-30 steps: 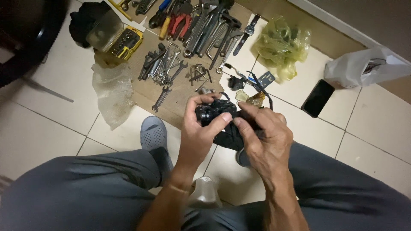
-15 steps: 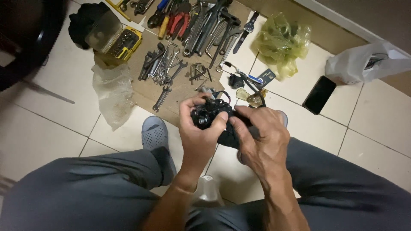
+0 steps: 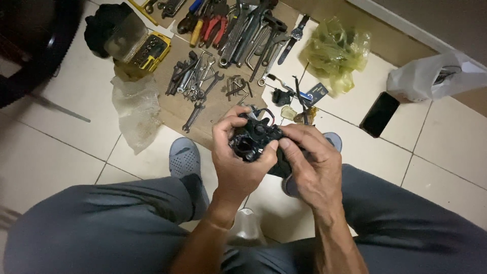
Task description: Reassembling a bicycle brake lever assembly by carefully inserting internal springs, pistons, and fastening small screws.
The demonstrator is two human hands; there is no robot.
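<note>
I hold a small black mechanical part [image 3: 255, 140] with round openings and short wires, in front of my knees. My left hand [image 3: 236, 157] grips it from the left, the thumb over its top. My right hand [image 3: 310, 163] clasps its right side, with the thumb pressing on the part's face. Both hands hover above the tiled floor, just below the edge of a brown cardboard sheet [image 3: 175, 107] covered with tools.
On the cardboard lie several wrenches [image 3: 195, 78], pliers with red handles [image 3: 215, 23] and a yellow bit case [image 3: 152, 49]. A crumpled clear bag [image 3: 136, 109], a green bag [image 3: 337, 53], a white bag [image 3: 436, 78], a black phone [image 3: 380, 114] and my grey shoes [image 3: 185, 157] are around.
Both hands have turned the black part slightly and drifted a little to the right. My right thumb has moved onto its face. The view shifted a bit.
</note>
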